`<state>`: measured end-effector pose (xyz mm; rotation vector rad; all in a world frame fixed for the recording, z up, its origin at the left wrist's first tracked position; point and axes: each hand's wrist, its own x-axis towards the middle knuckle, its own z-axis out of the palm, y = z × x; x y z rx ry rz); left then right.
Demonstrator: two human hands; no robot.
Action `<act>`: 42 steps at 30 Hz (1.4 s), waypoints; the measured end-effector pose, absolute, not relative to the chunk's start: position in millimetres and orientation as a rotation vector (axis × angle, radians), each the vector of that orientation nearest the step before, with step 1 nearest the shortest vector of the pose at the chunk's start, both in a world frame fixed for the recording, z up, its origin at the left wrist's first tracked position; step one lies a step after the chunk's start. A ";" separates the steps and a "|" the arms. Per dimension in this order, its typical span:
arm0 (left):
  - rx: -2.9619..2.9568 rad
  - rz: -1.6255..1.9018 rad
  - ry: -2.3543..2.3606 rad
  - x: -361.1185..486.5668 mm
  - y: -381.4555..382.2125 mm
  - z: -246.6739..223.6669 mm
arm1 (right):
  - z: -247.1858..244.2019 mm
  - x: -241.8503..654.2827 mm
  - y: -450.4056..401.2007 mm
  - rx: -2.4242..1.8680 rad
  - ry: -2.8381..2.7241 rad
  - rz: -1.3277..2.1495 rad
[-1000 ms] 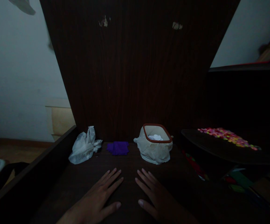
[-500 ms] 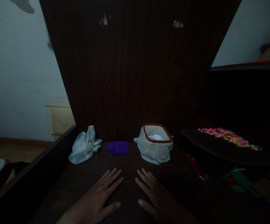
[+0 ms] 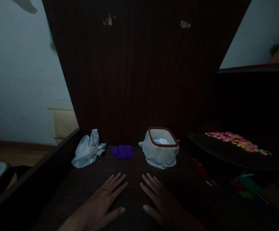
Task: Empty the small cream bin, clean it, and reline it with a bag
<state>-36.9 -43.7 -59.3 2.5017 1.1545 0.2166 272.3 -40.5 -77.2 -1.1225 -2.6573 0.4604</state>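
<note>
Both my left hand (image 3: pixel 104 200) and my right hand (image 3: pixel 160 202) lie flat on the dark wooden tabletop (image 3: pixel 133 199), fingers spread, holding nothing. Beyond my left hand sits a crumpled whitish plastic bag (image 3: pixel 87 150); what it contains cannot be made out. A folded purple cloth (image 3: pixel 123 151) rests at the back, between the bag and a bin. That small bin, with a brown square rim (image 3: pixel 164 145), is lined with a white plastic bag (image 3: pixel 160 158) folded over its sides. Some crumpled white material (image 3: pixel 161 141) shows inside it.
A tall dark wood panel (image 3: pixel 134 73) rises behind the tabletop, and a raised side board (image 3: pixel 37 173) borders the left. To the right, a curved dark shelf (image 3: pixel 216 150) carries a strip of small pink, red and yellow pieces (image 3: pixel 235 141). Dim coloured items (image 3: pixel 247 186) lie below it.
</note>
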 end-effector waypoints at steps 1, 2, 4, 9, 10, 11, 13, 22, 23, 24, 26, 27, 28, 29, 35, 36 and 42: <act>2.507 0.231 1.150 -37.1 -43.9 -59.6 | -77.5 272.2 -40.6 -1.123 -2.655 0.460; 2.513 0.240 1.146 -37.2 -44.1 -59.8 | -78.1 272.3 -40.6 -1.119 -2.651 0.458; 2.524 0.250 1.140 -37.4 -44.5 -60.1 | -80.1 272.6 -40.4 -1.108 -2.643 0.451; 2.546 0.274 1.131 -38.1 -44.7 -61.3 | -82.7 273.2 -39.8 -1.126 -2.650 0.460; 2.549 0.280 1.130 -38.3 -44.6 -61.7 | -82.5 273.3 -39.8 -1.139 -2.655 0.466; 2.551 0.285 1.128 -38.5 -44.5 -62.1 | -82.3 273.4 -39.8 -1.152 -2.662 0.473; 2.551 0.287 1.123 -38.6 -44.4 -62.6 | -82.6 274.0 -39.2 -1.167 -2.673 0.479; 2.488 0.295 1.112 -37.5 -44.7 -60.9 | -77.0 279.4 -35.4 -1.019 -2.581 0.331; 2.485 0.285 1.108 -37.7 -44.5 -60.9 | -71.4 278.5 -34.9 -0.994 -2.553 0.308; 2.484 0.277 1.102 -37.9 -44.3 -61.0 | -64.8 277.2 -34.0 -0.970 -2.520 0.282; 2.488 0.284 1.084 -37.8 -43.8 -61.0 | -49.8 274.3 -30.6 -0.914 -2.420 0.204; 2.490 0.292 1.077 -37.6 -43.6 -60.8 | -42.2 273.2 -28.1 -0.894 -2.351 0.150; 2.491 0.296 1.075 -37.2 -43.4 -60.5 | -34.7 272.5 -25.2 -0.863 -2.279 0.087; 2.493 0.293 1.080 -36.8 -43.4 -60.1 | -27.5 272.3 -21.9 -0.837 -2.211 0.028; 2.494 0.255 1.111 -35.7 -44.1 -56.7 | 12.6 277.2 -4.2 -0.817 -2.024 -0.190; 2.491 0.262 1.105 -35.7 -44.2 -56.2 | 18.3 278.2 -1.5 -0.841 -2.020 -0.209; 2.473 0.262 1.105 -35.9 -43.7 -55.3 | 33.7 284.1 20.9 -1.038 -1.997 -0.218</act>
